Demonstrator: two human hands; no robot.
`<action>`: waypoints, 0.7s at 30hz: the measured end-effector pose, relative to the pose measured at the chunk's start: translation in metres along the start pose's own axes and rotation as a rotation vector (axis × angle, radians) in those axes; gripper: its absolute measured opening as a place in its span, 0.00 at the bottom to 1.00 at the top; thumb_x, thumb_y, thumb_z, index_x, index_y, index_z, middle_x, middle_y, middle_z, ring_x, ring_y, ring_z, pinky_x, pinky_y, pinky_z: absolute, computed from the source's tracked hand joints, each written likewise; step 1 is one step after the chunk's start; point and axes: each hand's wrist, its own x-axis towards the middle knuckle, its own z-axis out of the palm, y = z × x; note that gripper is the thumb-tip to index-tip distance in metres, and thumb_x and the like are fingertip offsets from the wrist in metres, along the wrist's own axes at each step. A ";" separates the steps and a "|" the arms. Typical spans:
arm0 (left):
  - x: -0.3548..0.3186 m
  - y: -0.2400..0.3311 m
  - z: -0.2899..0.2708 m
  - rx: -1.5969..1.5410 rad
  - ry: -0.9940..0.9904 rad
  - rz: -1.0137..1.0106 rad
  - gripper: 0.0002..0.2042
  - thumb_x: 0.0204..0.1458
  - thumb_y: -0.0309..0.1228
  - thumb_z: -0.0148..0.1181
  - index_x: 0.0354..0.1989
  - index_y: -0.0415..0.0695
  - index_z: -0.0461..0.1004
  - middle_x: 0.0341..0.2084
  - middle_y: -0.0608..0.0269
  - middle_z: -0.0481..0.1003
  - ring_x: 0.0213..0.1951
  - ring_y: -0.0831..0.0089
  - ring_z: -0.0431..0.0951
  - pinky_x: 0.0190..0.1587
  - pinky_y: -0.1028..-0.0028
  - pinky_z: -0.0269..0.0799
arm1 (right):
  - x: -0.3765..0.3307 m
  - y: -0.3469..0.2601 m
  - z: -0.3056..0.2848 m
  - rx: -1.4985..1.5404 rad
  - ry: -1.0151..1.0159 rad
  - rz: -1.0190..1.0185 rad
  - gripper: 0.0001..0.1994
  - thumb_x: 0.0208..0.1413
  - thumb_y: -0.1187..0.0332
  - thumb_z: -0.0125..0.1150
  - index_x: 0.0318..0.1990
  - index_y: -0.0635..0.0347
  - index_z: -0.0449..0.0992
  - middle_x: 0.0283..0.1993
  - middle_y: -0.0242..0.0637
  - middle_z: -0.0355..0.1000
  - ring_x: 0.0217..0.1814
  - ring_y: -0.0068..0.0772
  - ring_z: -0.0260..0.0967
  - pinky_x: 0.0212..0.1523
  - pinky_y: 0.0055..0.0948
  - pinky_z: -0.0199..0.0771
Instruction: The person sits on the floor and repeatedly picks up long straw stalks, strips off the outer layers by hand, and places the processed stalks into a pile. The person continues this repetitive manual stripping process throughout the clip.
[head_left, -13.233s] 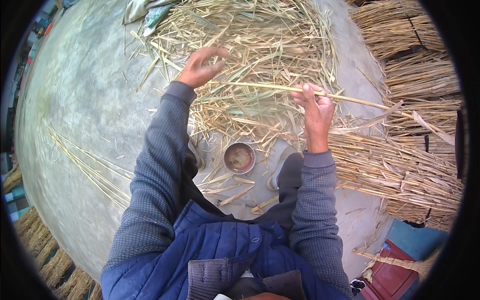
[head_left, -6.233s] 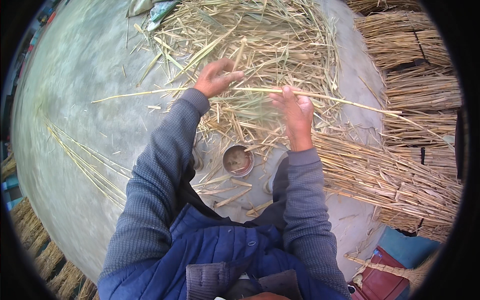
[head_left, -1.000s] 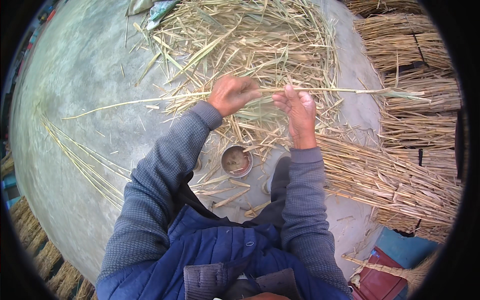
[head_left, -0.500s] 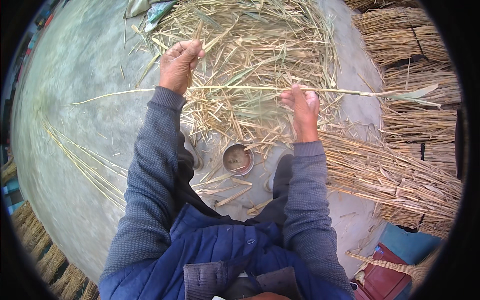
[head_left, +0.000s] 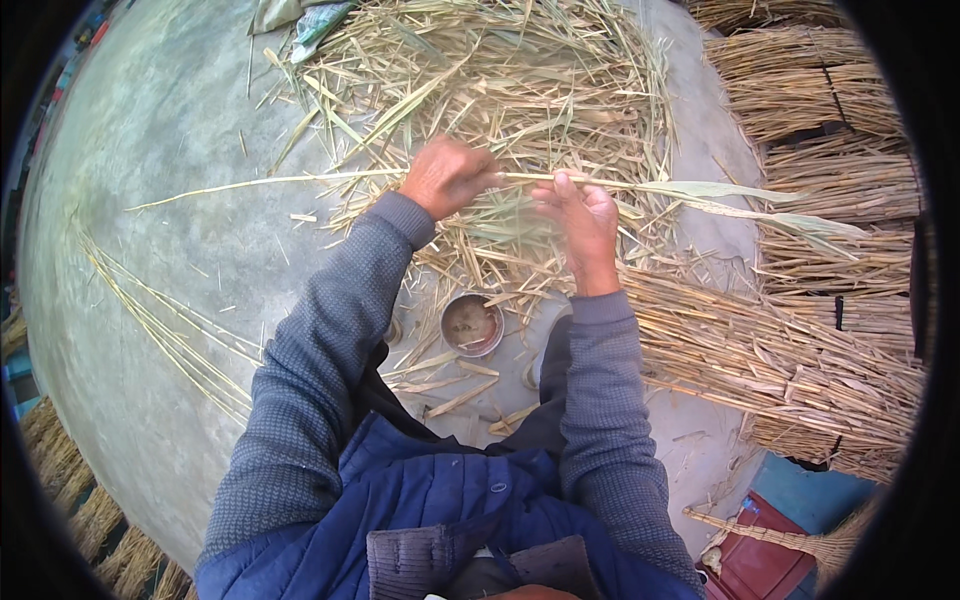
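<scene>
A long, thin reed stalk point(head_left: 270, 182) lies level across both hands, its bare, slender end to the left. Pale green leaves point(head_left: 730, 192) fan out at its right end. My left hand point(head_left: 447, 178) is closed on the stalk near its middle, slightly blurred, with the fingertips partly hidden. Just to the right, my right hand point(head_left: 583, 225) pinches the same stalk between thumb and fingers. Beneath and beyond the hands spreads a heap of stripped dry leaves point(head_left: 520, 90).
A small metal bowl point(head_left: 472, 325) stands on the concrete floor between my feet. Bundled reeds point(head_left: 780, 350) lie at the right, with tied bundles point(head_left: 800, 90) stacked behind. Several loose stalks point(head_left: 165, 325) rest at the left. A dark red object point(head_left: 760, 550) sits lower right.
My left hand has come down and right from the upper left, where it pinched a leaf strip, and is now on the stalk. My right hand has shifted slightly left.
</scene>
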 end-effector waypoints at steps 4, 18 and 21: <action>-0.009 -0.027 -0.014 0.007 -0.085 -0.103 0.11 0.49 0.38 0.70 0.27 0.44 0.78 0.21 0.57 0.78 0.27 0.56 0.79 0.30 0.62 0.72 | -0.001 -0.011 -0.013 0.055 0.140 -0.059 0.20 0.61 0.62 0.67 0.48 0.74 0.72 0.40 0.48 0.78 0.38 0.34 0.81 0.34 0.23 0.83; 0.009 0.016 0.016 -0.716 -0.164 -0.343 0.09 0.55 0.28 0.69 0.39 0.36 0.80 0.30 0.64 0.82 0.32 0.79 0.79 0.37 0.78 0.75 | -0.015 -0.004 0.007 -0.061 -0.045 -0.029 0.21 0.64 0.56 0.62 0.46 0.73 0.76 0.38 0.45 0.80 0.37 0.28 0.80 0.38 0.24 0.80; 0.011 0.011 0.011 -0.900 -0.207 -0.412 0.08 0.54 0.27 0.69 0.38 0.35 0.80 0.31 0.63 0.82 0.33 0.78 0.80 0.38 0.78 0.77 | -0.019 -0.004 0.010 -0.186 -0.067 -0.152 0.19 0.66 0.57 0.61 0.45 0.70 0.78 0.36 0.41 0.80 0.37 0.26 0.79 0.39 0.24 0.79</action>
